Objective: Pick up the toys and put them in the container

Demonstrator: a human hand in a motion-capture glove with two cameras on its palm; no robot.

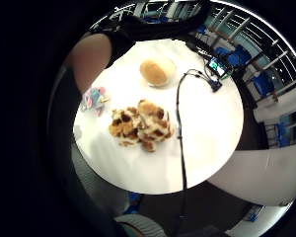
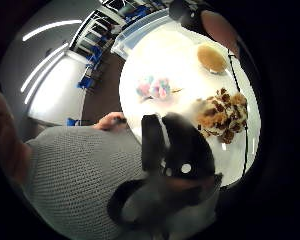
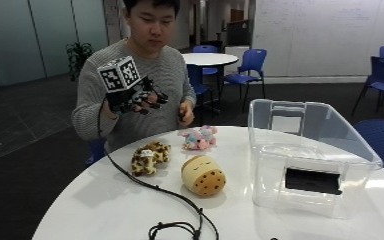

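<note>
1. A person sits at a round white surface (image 3: 112, 200) with the gloved right hand (image 3: 137, 100) raised in the air at chest height, well above the toys. Its fingers are loosely curled and hold nothing.
2. The bare left hand (image 3: 187, 114) rests at the surface's far edge, close to the person's body, touching none of the toys.
3. Three toys lie on the surface in front of the person: a spotted giraffe plush (image 3: 149, 157), a tan round plush with brown dots (image 3: 202, 175) just beside it, and a small pink and blue plush (image 3: 200, 137) nearer the person.
4. The clear plastic container (image 3: 312, 160) stands on the surface to one side of the toys, apart from them, with its lid tipped up at the back. No toy can be seen inside it.
5. A black cable (image 3: 159, 192) runs from the gloved hand down across the surface, passing right beside the giraffe plush and the round plush, and coils near the front edge.
6. Blue chairs (image 3: 245, 67) and another round table (image 3: 208, 58) stand behind the person.
</note>
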